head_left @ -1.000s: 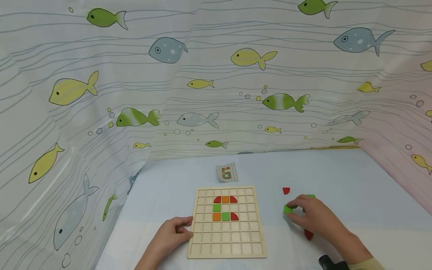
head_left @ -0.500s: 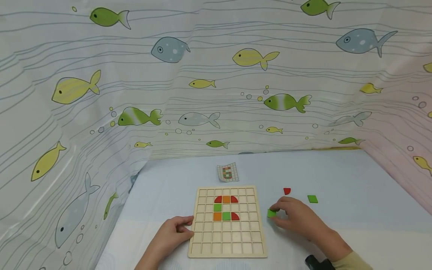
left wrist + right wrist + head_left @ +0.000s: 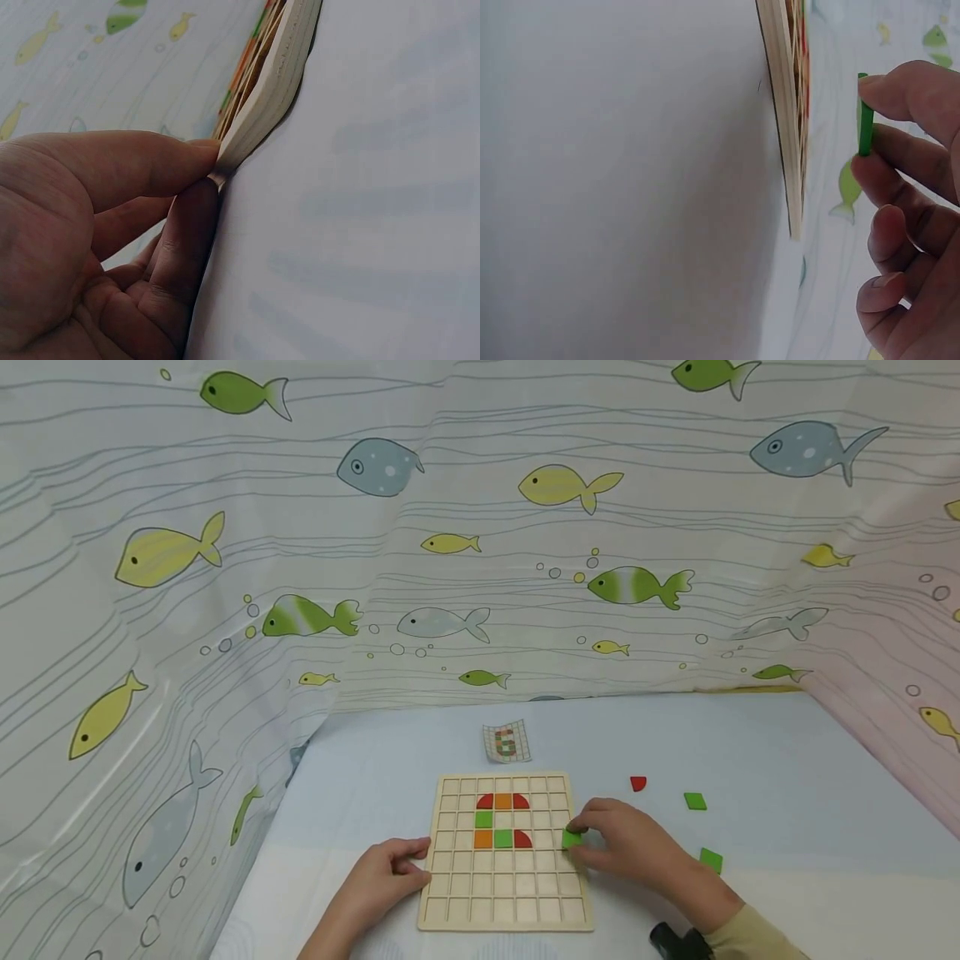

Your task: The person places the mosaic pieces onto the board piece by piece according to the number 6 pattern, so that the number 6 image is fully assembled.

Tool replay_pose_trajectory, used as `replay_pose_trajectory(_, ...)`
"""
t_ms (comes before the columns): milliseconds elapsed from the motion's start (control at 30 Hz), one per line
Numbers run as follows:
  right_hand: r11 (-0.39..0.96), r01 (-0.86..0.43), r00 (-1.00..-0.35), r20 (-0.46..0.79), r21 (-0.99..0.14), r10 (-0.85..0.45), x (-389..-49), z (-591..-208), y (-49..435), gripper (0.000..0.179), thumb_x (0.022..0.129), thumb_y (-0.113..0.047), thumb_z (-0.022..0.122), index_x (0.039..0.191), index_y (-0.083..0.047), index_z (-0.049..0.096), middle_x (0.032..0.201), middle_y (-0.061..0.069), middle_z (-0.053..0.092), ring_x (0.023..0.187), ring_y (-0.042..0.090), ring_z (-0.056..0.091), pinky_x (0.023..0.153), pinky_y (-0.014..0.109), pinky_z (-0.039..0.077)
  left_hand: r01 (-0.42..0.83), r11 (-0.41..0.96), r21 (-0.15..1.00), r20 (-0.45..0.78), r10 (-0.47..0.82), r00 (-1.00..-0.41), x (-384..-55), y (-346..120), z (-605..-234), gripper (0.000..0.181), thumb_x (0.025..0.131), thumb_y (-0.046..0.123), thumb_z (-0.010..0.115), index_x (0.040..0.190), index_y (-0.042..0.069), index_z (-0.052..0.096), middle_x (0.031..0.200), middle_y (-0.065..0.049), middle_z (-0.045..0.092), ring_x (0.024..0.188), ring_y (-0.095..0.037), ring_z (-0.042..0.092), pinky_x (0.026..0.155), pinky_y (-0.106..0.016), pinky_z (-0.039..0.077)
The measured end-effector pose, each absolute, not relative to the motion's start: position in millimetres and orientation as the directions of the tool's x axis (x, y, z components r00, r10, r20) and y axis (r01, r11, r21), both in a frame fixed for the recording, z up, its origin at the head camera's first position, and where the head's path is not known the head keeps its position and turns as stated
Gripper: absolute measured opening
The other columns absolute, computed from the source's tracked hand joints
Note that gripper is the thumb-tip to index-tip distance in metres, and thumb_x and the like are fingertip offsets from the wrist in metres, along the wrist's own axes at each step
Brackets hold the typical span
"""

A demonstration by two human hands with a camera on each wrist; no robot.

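Note:
My left hand (image 3: 381, 878) pinches the left edge of a wooden grid board (image 3: 459, 887) between thumb and finger. In the left wrist view the thumb (image 3: 184, 161) lies at the board's rim, with a fingertip just below it. Set in the board's upper cells are red quarter-round, orange square and green square tiles. My right hand (image 3: 633, 843) pinches a flat green square tile (image 3: 571, 839) over the board's right edge. Seen edge-on in the right wrist view, that tile (image 3: 865, 124) stands between thumb and fingers; the other fingers curl loosely.
Right of the board lie a red quarter-round tile (image 3: 638, 783), one green tile (image 3: 695, 802) and another green tile (image 3: 711, 860) beside the right wrist. Behind the board lies a small gridded card (image 3: 492, 753) with a coloured pattern. A fish-printed sheet (image 3: 517, 602) surrounds the table.
My right hand has carried the green tile leftward from the loose pieces to the board's right edge. A green tile by the wrist has come into sight; my left hand has stayed put.

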State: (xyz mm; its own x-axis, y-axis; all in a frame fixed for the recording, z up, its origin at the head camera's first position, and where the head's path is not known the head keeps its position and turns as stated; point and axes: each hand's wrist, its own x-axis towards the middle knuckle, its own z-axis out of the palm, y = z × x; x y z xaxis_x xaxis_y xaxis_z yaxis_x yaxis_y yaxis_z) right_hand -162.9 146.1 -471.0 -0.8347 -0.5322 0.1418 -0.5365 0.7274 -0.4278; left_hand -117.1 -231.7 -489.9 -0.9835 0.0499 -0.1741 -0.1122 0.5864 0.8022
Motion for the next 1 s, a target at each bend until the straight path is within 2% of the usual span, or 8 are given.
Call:
replay_pose_trajectory(200,0.708,-0.559,-0.817,0.137,-0.433,-0.561,-163,-469,130,0.022,0.083,-0.032,0.079,0.102,-0.022,0.077,0.096,-0.019,0.060,0.092,0.005,0.058,0.082,0.031,0.051,-0.115,0.579,0.807,-0.181,0.057,-0.982,-118,-232,-488,0.054,0.078,0.023,0.085,0.126,0.005,0.068,0.111,-0.001,0.069,0.080,-0.014,0.062,0.069,-0.027,0.048)
replay_pose_trajectory(400,0.686,-0.584,-0.792,0.121,-0.433,-0.598,-163,-470,116,0.023,0.083,-0.032,0.079,0.102,-0.019,0.078,0.095,-0.016,0.062,0.089,0.006,0.058,0.078,0.029,0.051,-0.111,0.568,0.815,-0.183,0.071,-0.980,-119,-232,-488,0.054,0.078,0.023,0.084,0.127,0.005,0.067,0.112,-0.002,0.068,0.080,-0.014,0.063,0.070,-0.027,0.048)
replay_pose_trajectory(567,0.659,-0.626,-0.758,0.128,-0.418,-0.639,-163,-470,105,0.024,0.084,-0.030,0.079,0.105,-0.018,0.078,0.098,-0.014,0.064,0.092,0.006,0.058,0.080,0.030,0.051,-0.104,0.566,0.818,-0.177,0.076,-0.981,-118,-233,-489,0.054,0.078,0.022,0.084,0.127,0.004,0.067,0.112,-0.002,0.068,0.080,-0.015,0.063,0.069,-0.026,0.048)
replay_pose_trajectory(800,0.659,-0.645,-0.738,0.092,-0.387,-0.668,-162,-470,92,0.023,0.085,-0.030,0.080,0.104,-0.019,0.078,0.093,-0.014,0.063,0.086,0.003,0.055,0.076,0.026,0.050,-0.109,0.570,0.815,-0.180,0.070,-0.981,-118,-233,-489,0.055,0.078,0.023,0.085,0.126,0.004,0.067,0.111,-0.002,0.069,0.080,-0.015,0.062,0.067,-0.026,0.048)
replay_pose_trajectory(1000,0.651,-0.675,-0.713,0.076,-0.347,-0.697,-162,-474,87,0.023,0.085,-0.032,0.080,0.103,-0.019,0.078,0.092,-0.015,0.062,0.086,0.004,0.056,0.078,0.027,0.050,-0.111,0.568,0.816,-0.180,0.066,-0.981,-117,-232,-488,0.054,0.077,0.021,0.085,0.126,0.003,0.068,0.110,-0.002,0.069,0.079,-0.015,0.062,0.066,-0.026,0.048)
